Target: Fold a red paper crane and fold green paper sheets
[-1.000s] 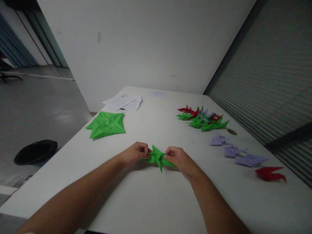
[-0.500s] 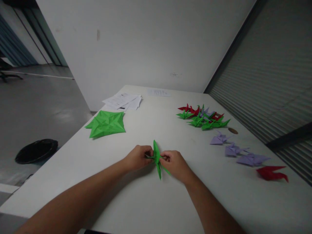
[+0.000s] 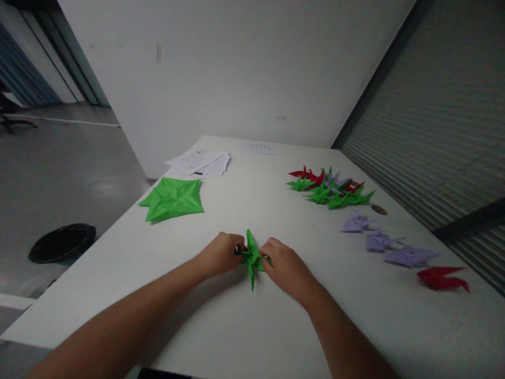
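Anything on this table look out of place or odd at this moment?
One thing stands out: the red origami crane lies alone at the end of the lilac origami cranes, apart from the other red ones in the cluster. It also looks flatter than they do.

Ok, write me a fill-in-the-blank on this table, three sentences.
The left hand and right hand pinch a small ____ folded paper figure.
A red paper crane lies beyond the row of ____ paper cranes.
A round black container sits on the ____, below the white table.
Answers: green; lilac; floor.
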`<state>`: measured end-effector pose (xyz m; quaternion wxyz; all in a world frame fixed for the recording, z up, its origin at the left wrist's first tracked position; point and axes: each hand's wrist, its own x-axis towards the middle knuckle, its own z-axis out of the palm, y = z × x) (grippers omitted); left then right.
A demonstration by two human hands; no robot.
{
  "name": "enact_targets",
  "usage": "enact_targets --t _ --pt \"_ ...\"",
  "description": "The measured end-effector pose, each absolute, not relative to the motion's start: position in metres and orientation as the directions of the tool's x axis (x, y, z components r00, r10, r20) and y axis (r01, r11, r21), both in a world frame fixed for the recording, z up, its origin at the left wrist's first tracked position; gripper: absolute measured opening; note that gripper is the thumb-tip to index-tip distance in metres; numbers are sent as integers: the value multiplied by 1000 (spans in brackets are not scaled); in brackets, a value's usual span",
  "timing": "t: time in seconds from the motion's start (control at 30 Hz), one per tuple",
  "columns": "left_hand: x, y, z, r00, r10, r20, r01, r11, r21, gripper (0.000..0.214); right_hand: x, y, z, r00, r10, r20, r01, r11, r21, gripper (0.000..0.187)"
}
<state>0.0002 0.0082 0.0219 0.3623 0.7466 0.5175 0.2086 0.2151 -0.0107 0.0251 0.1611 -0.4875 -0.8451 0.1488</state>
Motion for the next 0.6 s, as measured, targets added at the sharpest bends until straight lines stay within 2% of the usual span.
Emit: enact_targets --t 0.07,0.17,0.27,0.37,0.5,0.6 --pt "-2 10 21 379 920 -100 603 -164 780 9 213 -13 28 -491 856 160 795 516 -319 21" --pt "-3 14 14 340 931 -134 534 -74 842 11 208 -17 31 -473 830 296 830 532 -168 15" --pt "-3 19 6 229 970 -86 439 -24 898 17 202 -27 34 -373 814 445 865 479 -151 18" --pt "-1 21 0 114 993 -8 342 -32 939 20 194 -36 35 -264 850 455 856 424 -296 33" --pt "4 16 -2 76 995 66 150 -77 986 26 183 -34 24 -191 947 258 750 310 -585 48" --pt "10 11 2 75 994 80 40 -83 996 30 179 -23 7 -129 986 105 529 159 -834 48"
